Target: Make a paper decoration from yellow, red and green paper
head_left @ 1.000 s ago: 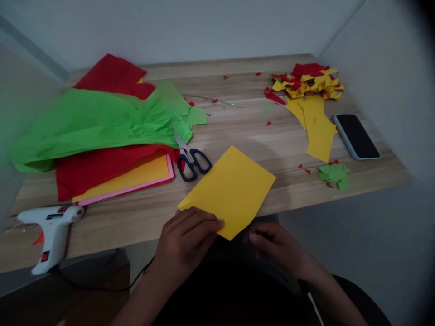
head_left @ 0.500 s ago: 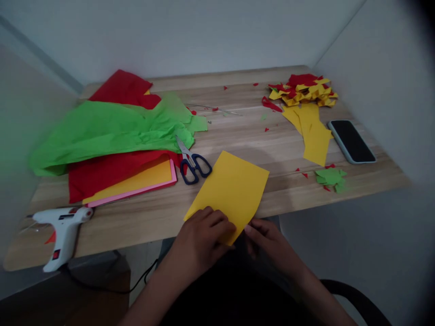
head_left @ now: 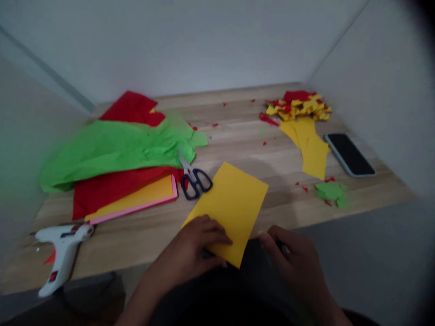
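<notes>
A sheet of yellow paper [head_left: 238,194] lies over the front edge of the wooden table, one corner jutting past it. My left hand [head_left: 199,244] is closed on its near left part, fingers on top and thumb below the edge. To the right of the sheet and apart from it, my right hand [head_left: 294,258] is curled just off the table's front edge. A small pale spot shows between its thumb and fingers; what it is I cannot make out. Scissors [head_left: 193,179] with dark blue handles rest beside the sheet's left edge, blades on green paper.
Green crumpled paper [head_left: 112,147] and red paper [head_left: 112,190] cover coloured sheets at left. A white glue gun [head_left: 63,249] lies front left. At right are yellow strips [head_left: 312,151], a red-yellow paper pile [head_left: 299,106], a phone [head_left: 350,155] and green scraps [head_left: 331,192].
My right hand has moved right, away from the sheet's edge. My left hand keeps its hold on the paper. The whole view has shifted, with the table lower in the picture.
</notes>
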`<action>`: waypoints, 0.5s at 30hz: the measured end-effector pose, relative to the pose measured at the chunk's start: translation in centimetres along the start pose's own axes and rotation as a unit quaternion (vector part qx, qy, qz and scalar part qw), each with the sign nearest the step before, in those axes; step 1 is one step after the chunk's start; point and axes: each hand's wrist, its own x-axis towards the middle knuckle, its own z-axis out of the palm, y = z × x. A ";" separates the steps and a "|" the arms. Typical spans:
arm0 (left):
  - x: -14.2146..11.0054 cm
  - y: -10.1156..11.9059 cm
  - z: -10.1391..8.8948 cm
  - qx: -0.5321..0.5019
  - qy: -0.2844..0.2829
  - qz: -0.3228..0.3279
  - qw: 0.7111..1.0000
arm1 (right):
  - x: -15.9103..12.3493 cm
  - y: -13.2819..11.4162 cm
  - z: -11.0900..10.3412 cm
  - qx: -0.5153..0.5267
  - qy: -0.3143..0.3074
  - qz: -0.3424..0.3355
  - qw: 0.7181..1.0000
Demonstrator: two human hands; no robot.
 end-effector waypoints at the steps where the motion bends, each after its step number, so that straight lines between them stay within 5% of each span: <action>1: 0.1 -0.1 0.3 -0.001 0.007 0.005 1.000 | 1.1 -1.2 0.2 -0.030 0.028 -0.034 0.999; 5: 0.4 -0.7 1.1 -0.011 0.040 -0.006 0.999 | 7.2 -6.5 3.9 -0.130 -0.039 -0.151 0.979; 10: 0.2 -3.0 1.9 -0.052 0.066 0.034 0.996 | 13.3 -10.5 9.5 -0.312 -0.102 -0.180 0.927; 15: 1.1 -6.4 2.7 0.009 0.022 0.114 0.993 | 14.9 -10.7 8.8 -0.269 -0.160 -0.164 0.935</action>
